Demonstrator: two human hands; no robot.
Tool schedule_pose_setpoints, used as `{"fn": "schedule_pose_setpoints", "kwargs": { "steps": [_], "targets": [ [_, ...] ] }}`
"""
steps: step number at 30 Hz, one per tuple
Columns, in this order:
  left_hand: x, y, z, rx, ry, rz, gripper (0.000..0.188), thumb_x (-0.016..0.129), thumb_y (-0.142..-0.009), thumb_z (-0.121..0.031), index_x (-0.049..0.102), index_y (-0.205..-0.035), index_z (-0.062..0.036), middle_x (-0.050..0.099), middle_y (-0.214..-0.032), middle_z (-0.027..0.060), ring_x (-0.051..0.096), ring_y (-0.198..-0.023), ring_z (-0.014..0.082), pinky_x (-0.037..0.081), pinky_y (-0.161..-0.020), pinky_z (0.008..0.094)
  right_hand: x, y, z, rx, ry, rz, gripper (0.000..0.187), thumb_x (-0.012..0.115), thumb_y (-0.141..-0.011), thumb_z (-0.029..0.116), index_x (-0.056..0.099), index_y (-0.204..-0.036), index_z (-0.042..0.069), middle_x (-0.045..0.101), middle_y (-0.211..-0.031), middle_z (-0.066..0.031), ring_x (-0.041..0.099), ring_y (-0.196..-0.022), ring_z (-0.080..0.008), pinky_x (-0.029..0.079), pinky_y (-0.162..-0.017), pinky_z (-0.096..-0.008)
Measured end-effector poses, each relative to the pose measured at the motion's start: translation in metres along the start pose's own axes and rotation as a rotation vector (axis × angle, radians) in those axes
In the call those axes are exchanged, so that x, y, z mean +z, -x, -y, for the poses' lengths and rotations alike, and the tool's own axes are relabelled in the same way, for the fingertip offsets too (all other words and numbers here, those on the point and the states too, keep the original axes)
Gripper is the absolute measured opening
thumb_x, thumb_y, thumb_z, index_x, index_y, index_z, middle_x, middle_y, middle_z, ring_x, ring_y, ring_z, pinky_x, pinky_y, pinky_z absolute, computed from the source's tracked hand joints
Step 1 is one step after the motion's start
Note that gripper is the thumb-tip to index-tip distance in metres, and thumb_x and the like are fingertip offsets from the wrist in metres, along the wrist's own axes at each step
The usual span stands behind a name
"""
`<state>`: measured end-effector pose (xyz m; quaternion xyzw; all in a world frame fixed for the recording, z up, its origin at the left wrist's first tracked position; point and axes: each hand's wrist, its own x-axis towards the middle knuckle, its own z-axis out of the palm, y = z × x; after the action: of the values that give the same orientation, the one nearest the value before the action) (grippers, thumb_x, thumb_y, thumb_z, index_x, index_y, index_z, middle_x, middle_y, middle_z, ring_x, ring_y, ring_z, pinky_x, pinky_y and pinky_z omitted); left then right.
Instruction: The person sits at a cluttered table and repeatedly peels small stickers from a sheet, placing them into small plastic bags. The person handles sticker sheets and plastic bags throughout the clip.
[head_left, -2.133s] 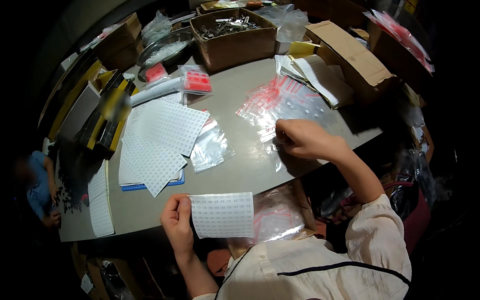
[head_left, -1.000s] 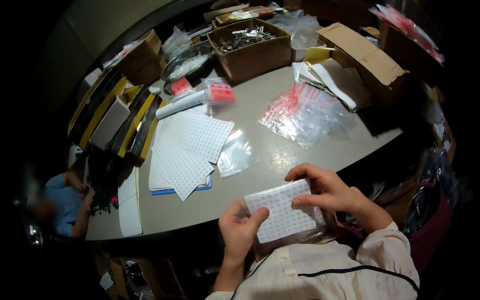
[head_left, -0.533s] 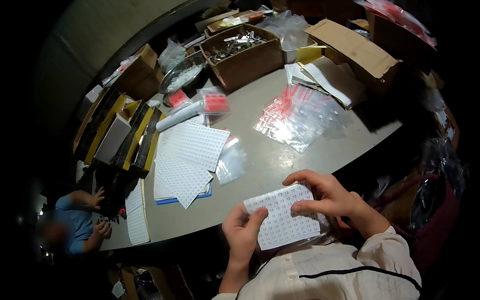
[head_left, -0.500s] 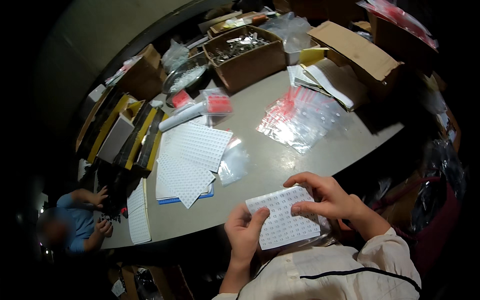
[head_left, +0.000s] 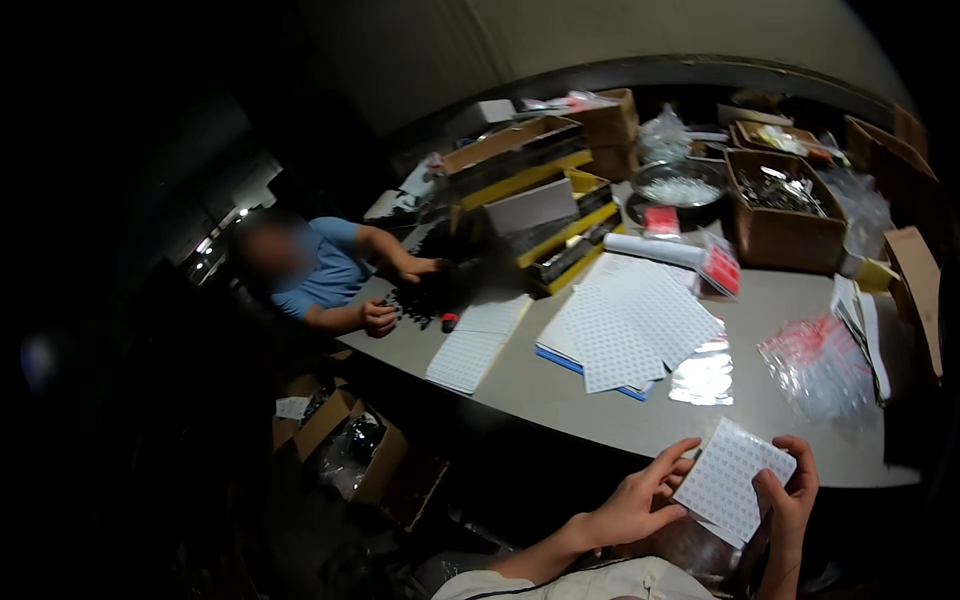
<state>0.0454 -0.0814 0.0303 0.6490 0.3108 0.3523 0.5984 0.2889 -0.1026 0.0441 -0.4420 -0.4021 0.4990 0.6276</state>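
A small stack of white printed sticker sheets is in my hands near the table's front edge, tilted, with the printed side facing up. My right hand grips its right side, thumb pressed on top. At the left edge is my left hand, its fingers and thumb closed around the lower left corner. Clear plastic shows below the sheets, partly hidden by my hands. Larger sticker sheets lie fanned on the table beyond, over a blue-edged board.
A clear bag and red-topped zip bags lie on the table. Behind stand a box of metal parts, a bowl of clear pieces and yellow-black boxes. A co-worker handles small black pieces at left.
The view has swung left, so the table appears farther right. In my hands the sticker sheets have turned to a slant. My left hand has shifted its hold, its thumb now off the top face.
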Motion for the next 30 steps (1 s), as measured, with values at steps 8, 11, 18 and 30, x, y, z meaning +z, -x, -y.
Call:
{"fn": "schedule_pose_setpoints", "kwargs": {
  "steps": [8,11,18,30],
  "targets": [
    [-0.010,0.003,-0.009,0.059,-0.150,-0.072,0.094,0.069,-0.087,-0.003,0.015,-0.163,-0.0140,0.053,-0.145,0.0169,0.060,-0.122,0.0229,0.051,-0.101,0.0347,0.004,0.002,0.002,0.087,0.054,0.140,0.047,0.079,-0.076,0.014,0.058,-0.116,0.000,0.063,-0.096,-0.0044,0.061,-0.085,-0.0111,0.048,-0.079,-0.0242],
    [-0.009,0.001,-0.009,0.180,-0.199,-0.096,0.067,0.072,-0.088,-0.007,0.045,-0.149,-0.0095,0.058,-0.140,0.0139,0.063,-0.118,0.0244,0.052,-0.099,0.0341,0.007,0.007,0.003,0.117,0.122,0.199,0.034,0.075,-0.074,0.010,0.063,-0.104,-0.002,0.064,-0.087,-0.0040,0.060,-0.081,-0.0099,0.048,-0.076,-0.0236],
    [-0.010,-0.002,0.001,0.242,-0.164,-0.276,0.019,0.071,-0.094,-0.012,0.073,-0.109,0.0002,0.075,-0.089,0.0097,0.068,-0.078,0.0125,0.055,-0.072,0.0278,-0.040,-0.002,-0.002,0.307,0.306,0.738,0.053,0.054,-0.077,-0.006,0.056,-0.130,-0.008,0.061,-0.098,-0.0083,0.056,-0.081,-0.0120,0.046,-0.066,-0.0262],
    [-0.018,-0.012,0.032,0.157,0.129,-0.016,0.024,0.060,-0.099,-0.007,0.071,-0.119,0.0025,0.074,-0.102,0.0110,0.064,-0.091,0.0095,0.053,-0.082,0.0262,-0.051,-0.013,-0.028,0.404,0.715,0.490,0.036,0.071,-0.090,0.018,0.071,-0.123,0.004,0.073,-0.105,-0.0181,0.067,-0.098,-0.0211,0.051,-0.089,-0.0320]
  ]
}}
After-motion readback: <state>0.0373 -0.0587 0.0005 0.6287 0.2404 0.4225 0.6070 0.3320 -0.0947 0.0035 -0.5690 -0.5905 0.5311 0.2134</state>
